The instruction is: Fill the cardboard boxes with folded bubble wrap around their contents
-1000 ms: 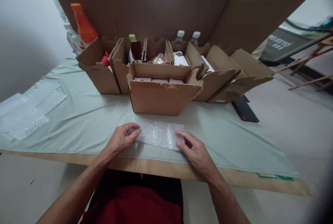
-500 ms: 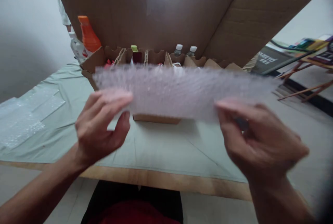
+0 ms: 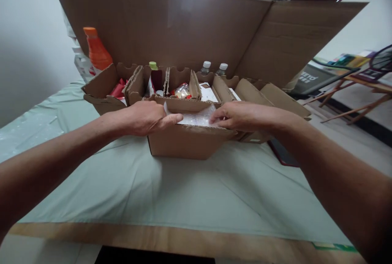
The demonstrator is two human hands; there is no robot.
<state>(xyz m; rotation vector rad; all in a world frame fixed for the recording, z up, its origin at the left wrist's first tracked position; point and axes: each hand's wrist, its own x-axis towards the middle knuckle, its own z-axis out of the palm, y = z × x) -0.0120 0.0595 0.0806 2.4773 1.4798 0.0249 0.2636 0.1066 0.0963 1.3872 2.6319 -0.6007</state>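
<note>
A sheet of bubble wrap (image 3: 196, 120) lies partly down inside a small open cardboard box (image 3: 180, 144) in front of me. My left hand (image 3: 150, 117) is at the box's left end, thumb laid along the wrap, the other fingers mostly hidden behind the rim. At the right end, my right hand (image 3: 234, 116) pinches the sheet's other side with bent fingertips. Whatever lies under the wrap in the box cannot be seen.
Behind stand several cardboard bins (image 3: 180, 77) holding small packets. A large upright cardboard panel (image 3: 196, 27) rises beyond them. An orange bottle (image 3: 97, 49) stands at the back left. More bubble wrap sheets (image 3: 33, 133) lie on the green cloth (image 3: 183, 190) at left.
Both hands have moved forward and down, closer together, taking the bubble wrap from mid-air into the small cardboard box. The sheet is now bunched between the box walls.
</note>
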